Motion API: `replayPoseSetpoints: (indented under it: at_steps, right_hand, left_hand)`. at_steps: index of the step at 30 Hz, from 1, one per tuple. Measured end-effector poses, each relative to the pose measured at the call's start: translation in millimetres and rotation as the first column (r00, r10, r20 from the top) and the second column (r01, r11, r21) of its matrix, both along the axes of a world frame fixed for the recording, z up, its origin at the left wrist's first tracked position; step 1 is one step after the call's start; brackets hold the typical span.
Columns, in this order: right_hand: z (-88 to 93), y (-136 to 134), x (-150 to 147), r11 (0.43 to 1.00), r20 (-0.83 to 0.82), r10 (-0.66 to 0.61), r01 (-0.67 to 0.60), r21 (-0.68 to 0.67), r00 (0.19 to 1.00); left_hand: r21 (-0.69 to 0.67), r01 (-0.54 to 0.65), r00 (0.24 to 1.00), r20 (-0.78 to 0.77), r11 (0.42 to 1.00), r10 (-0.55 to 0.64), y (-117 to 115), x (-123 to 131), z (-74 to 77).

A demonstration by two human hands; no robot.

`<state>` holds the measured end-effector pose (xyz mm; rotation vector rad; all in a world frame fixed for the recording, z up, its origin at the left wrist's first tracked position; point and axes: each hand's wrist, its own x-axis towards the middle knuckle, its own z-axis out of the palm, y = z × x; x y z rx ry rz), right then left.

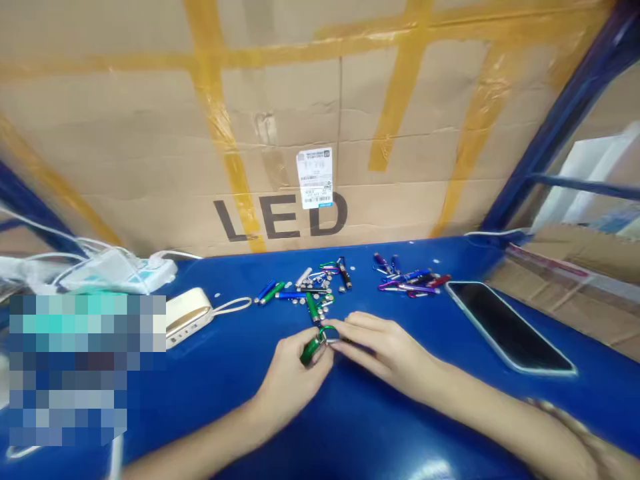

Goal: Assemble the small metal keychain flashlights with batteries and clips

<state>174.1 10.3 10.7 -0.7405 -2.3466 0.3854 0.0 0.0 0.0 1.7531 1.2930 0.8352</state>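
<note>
My left hand [293, 373] is closed round a small green keychain flashlight [313, 347] with a metal clip, low over the blue table [380, 427]. My right hand [385, 350] meets it from the right, fingers pinched at the flashlight's clip end. Just beyond my hands lies a pile of small flashlights [310, 287] in blue, green and silver, with tiny round button cells scattered among them. A second cluster of flashlights [410, 277] in purple, blue and red lies further right.
A smartphone [505, 323] lies face up, screen dark, at the right. A cream power bank [187, 313] with a cord sits at the left, beside white chargers and cables [115, 270]. A large taped cardboard box [300, 120] marked LED stands behind the table.
</note>
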Motion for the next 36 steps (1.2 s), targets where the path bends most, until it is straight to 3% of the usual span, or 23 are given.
replayPoseSetpoints:
  at_steps: [5, 8, 13, 17, 19, 21, 23, 26, 29, 32, 36]
  right_hand:
    - [-2.7, 1, 0, 0.975, -0.024, -0.028, 0.022, -0.223, 0.999]
    - [-2.2, 1, -2, 0.968, -0.053, 0.021, -0.034, -0.247, 0.998]
    - [6.4, 5, 0, 0.974, -0.160, -0.033, -0.004, -0.226, 0.987]
    - [15.4, 21, 15, 0.972, -0.121, -0.198, 0.179, -0.150, 0.973]
    - [16.9, 33, 28, 0.954, -0.082, -0.300, 0.301, -0.010, 0.950]
    - [16.6, 46, 44, 0.875, -0.047, -0.462, 0.463, 0.138, 0.886]
    - [15.9, 57, 60, 0.753, -0.033, -0.634, 0.627, 0.200, 0.772]
    - [15.4, 70, 81, 0.552, 0.067, -0.830, 0.796, 0.248, 0.554]
    - [14.3, 75, 95, 0.395, 0.255, -0.910, 0.873, 0.285, 0.328]
    - [11.9, 77, 101, 0.350, 0.392, -0.894, 0.886, 0.305, 0.218]
    - [9.5, 77, 101, 0.369, 0.443, -0.870, 0.880, 0.298, 0.215]
  left_hand:
    - [0.011, 0.079, 0.952, -0.297, 0.997, -0.072, -7, 0, -3.6]
    - [0.033, 0.067, 0.926, -0.373, 0.997, -0.050, -9, 2, -2.4]
    - [0.013, 0.034, 0.974, -0.227, 0.999, -0.030, -6, 3, -5.0]
    - [0.030, -0.005, 0.997, -0.082, 1.000, 0.008, -3, 2, -8.2]
    - [0.027, -0.018, 0.999, -0.027, 0.999, 0.019, -3, 2, -7.0]
    - [0.026, -0.021, 1.000, 0.024, 0.999, 0.021, -3, 1, -4.8]
    - [0.049, -0.048, 0.997, 0.061, 0.998, 0.045, -3, 0, -3.1]
    - [0.117, -0.125, 0.991, 0.067, 0.985, 0.118, 1, -4, -3.0]
    - [0.228, -0.178, 0.983, 0.000, 0.957, 0.183, 8, -11, -3.4]
    - [0.369, -0.148, 0.970, -0.125, 0.917, 0.207, 16, -19, -1.8]
    - [0.474, 0.039, 0.925, -0.349, 0.880, 0.147, 20, -24, -0.3]
